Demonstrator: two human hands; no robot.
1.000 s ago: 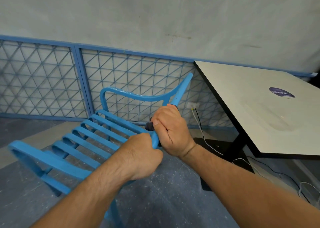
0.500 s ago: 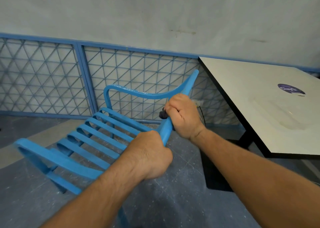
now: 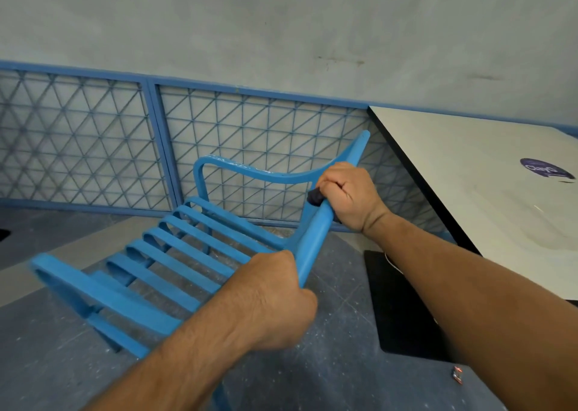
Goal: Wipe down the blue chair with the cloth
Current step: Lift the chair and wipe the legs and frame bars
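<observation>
A: Now, which hand has the cloth?

B: Your right hand (image 3: 350, 198). It is curled round a long bar of the blue chair (image 3: 187, 248), with the dark cloth (image 3: 314, 197) bunched between palm and bar. Only a small fold shows, on the thumb side.

A: And the other?

B: Your left hand (image 3: 272, 298) is clenched bare on the same bar, lower down and apart from the right. By the look of it, that hand is your anchor. The chair is tipped over with its slats turned up toward you. The bar's far end points free into the air, near the corner of the white table (image 3: 469, 176).

A: Why hold it tipped?

B: Probably to bring the bar up within your reach. A wrapped grip would also let the cloth cover the bar all the way round as you slide along it.

A: How much is left?

B: You cannot tell that from here. Pale marks do show on the curved rail at the far side, in front of the mesh fence (image 3: 93, 141), so that part likely needs a pass. Mind the bar's tip by the table edge, and hold firm with your left so the frame does not swing.
</observation>
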